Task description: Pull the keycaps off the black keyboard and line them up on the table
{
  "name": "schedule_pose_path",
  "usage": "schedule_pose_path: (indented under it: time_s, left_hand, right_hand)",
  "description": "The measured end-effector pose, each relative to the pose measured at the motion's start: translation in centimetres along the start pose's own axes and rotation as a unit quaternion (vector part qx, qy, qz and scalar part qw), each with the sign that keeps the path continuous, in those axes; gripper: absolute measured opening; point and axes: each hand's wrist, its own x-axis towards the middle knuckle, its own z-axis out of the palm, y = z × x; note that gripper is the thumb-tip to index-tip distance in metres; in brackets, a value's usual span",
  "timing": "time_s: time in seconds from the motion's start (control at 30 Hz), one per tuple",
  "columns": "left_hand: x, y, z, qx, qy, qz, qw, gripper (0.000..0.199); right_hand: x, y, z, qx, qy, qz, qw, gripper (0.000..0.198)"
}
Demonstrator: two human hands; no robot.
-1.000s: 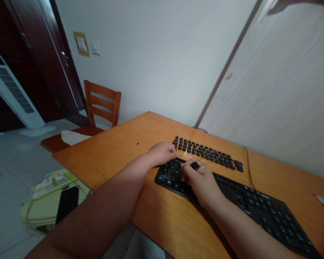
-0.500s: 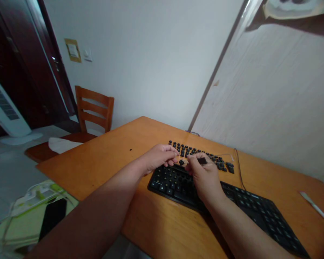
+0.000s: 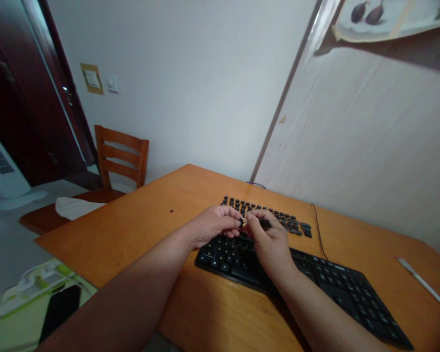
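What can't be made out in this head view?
Head view:
Small dark piece in the left hand, which partly covers it: markings too small.
Dark-handled tool: mostly hidden by the right hand.
Keyboard: middle hidden behind the right hand and forearm.
Loose keycaps: legends too small.
Wall picture: cut off at top and right.

This looks like a home, with a slatted wooden chair (image 3: pixel 121 139) (a white cloth (image 3: pixel 78 209) on its seat) by a wooden table (image 3: pixel 139 220), a dark door (image 3: pixel 25 98), a white tower unit (image 3: pixel 3 182), and a fruit picture (image 3: pixel 386 27) on the wall (image 3: pixel 352 146).

Free tabletop (image 3: pixel 143 220) leftward; keycaps (image 3: pixel 286 216) beyond keyboard (image 3: pixel 328 281)
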Motion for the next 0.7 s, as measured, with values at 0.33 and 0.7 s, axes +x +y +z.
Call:
schedule_pose_path:
  time_s: [0.33, 0.7]
  left_hand:
    - [0.1, -0.1, -0.6, -0.038, 0.018, 0.015, 0.999, 0.023]
    - [0.2, 0.2, -0.7, -0.032, 0.007, 0.021, 0.999, 0.036]
  right_hand:
    - [0.5, 0.7, -0.7, -0.12, -0.013, -0.123, 0.985, 0.027]
    - [0.5, 0.5, -1.2, -0.36, -0.08, -0.222, 0.903, 0.019]
